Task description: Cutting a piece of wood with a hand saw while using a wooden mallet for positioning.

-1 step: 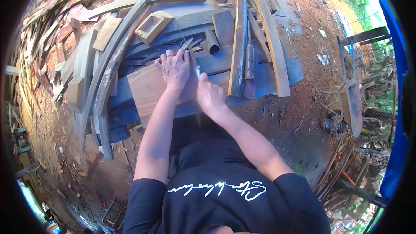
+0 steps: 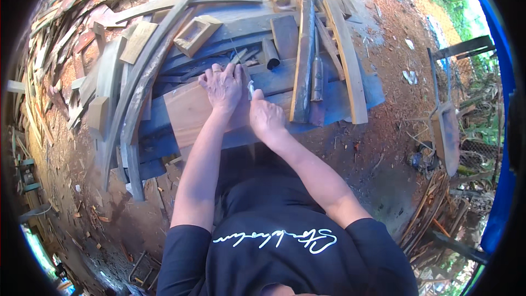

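A: What is the left hand (image 2: 222, 85) doing?
B: Spread flat, pressing down a reddish board (image 2: 189, 111) on the blue worktop (image 2: 164, 148).
A: And the right hand (image 2: 266, 116), just beside it?
B: Closed round a slim tool (image 2: 250, 89), its tip at the board's edge. Marking or cutting, I judge; next calls for a steady pull along the left hand's fingers.

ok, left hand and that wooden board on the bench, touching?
Touching. The head view shows the left hand lying flat, palm down, on the wooden board, fingers spread over its far edge, no gap visible.
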The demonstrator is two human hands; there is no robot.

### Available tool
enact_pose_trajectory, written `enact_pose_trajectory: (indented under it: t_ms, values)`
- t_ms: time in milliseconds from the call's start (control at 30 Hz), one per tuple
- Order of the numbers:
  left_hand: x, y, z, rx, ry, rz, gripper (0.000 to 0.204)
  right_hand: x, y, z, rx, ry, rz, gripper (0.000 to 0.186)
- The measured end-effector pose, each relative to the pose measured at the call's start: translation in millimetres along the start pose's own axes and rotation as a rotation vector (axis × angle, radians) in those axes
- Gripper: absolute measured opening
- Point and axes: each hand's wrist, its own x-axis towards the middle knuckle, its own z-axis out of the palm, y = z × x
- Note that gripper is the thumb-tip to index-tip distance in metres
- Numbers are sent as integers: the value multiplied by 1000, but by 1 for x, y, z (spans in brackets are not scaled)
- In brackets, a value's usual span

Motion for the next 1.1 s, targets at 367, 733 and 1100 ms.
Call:
enact_pose_trajectory:
  t_ms: [367,733,1100]
  values:
    - [-6,-3,-2,4,36,-69,23,3,-11,-7,-32,-75,61,21]
    - [5,0,1,-17,-55,-118,25,6,-9,0,15,-72,109,21]
    - [12,0,-1,39,-85,-166,33,-21,-7,0,-21,-24,51,11]
